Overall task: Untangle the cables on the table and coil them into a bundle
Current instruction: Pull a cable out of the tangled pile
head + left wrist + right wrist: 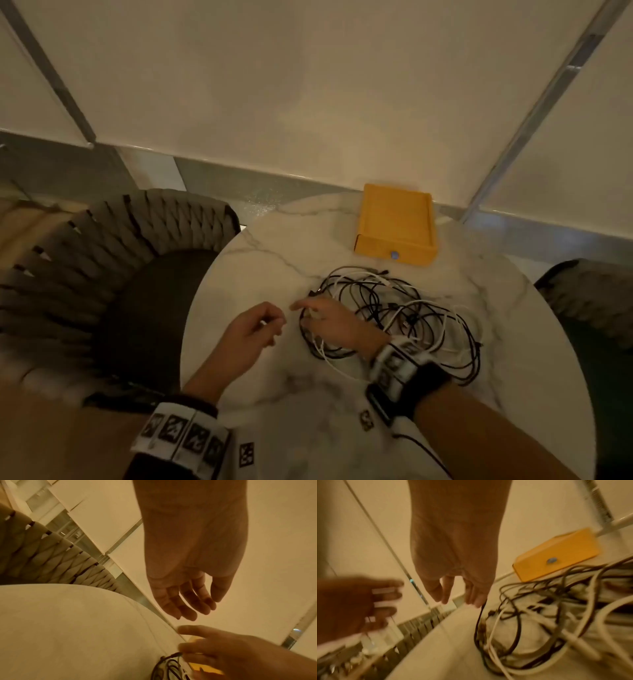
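Observation:
A tangle of black and white cables (404, 315) lies on the round marble table (274, 267), right of centre. My right hand (308, 313) hovers over the tangle's left edge with its fingers stretched out. In the right wrist view its fingertips (477, 601) touch a black cable (478, 618) that rises to them. My left hand (274, 329) hangs just left of the tangle, fingers loosely curled and holding nothing; the left wrist view shows its fingers (188, 605) relaxed above the table. The right wrist view is blurred.
A yellow box (395, 222) with a small round knob sits at the table's far edge, behind the cables. A woven chair (102, 257) stands to the left and another chair (589, 294) to the right. A pale wall rises behind the table.

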